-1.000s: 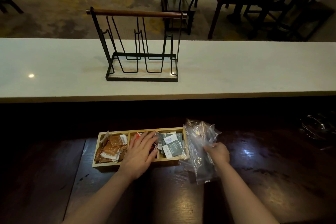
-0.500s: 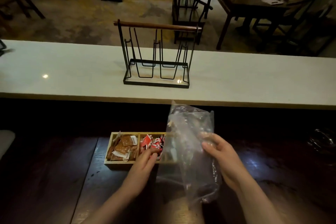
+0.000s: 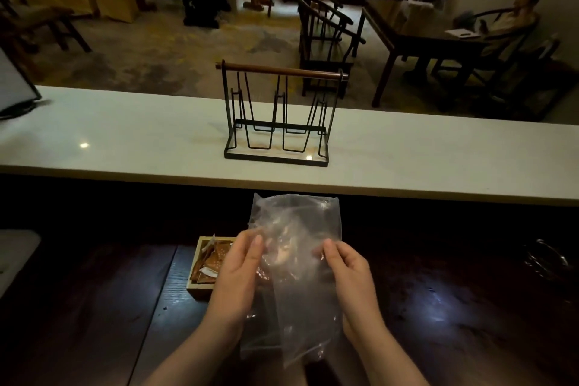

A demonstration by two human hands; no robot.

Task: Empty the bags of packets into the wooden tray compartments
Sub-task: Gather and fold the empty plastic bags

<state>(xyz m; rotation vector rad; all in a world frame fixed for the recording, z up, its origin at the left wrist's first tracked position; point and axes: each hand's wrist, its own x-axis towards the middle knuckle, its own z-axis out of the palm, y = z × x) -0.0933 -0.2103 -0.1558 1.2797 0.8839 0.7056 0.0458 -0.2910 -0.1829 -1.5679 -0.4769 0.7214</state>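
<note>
While the head view is looking down over a dark wooden table, both hands are holding a clear plastic bag upright between them, just above the table's near middle. The left hand is gripping the bag's left edge, with its thumb lying against the near face of the plastic and its fingers showing dimly through the film behind. The right hand is pinching the bag's right edge, fingers curled narrowly round the plastic. The bag is hanging crumpled and see-through, its top edge reaching up in front of the dark gap under the white counter; whether any packets are lying inside it cannot be told. The wooden tray is sitting on the table just behind and left of the left hand, mostly hidden by the hand and the bag, so only its left compartment is showing. That compartment is holding orange-brown packets in a loose heap. Farther away, a black wire rack with a wooden top bar is standing on the white counter, well apart from the tray. Beyond the counter, dark chairs are standing on the far floor.
</note>
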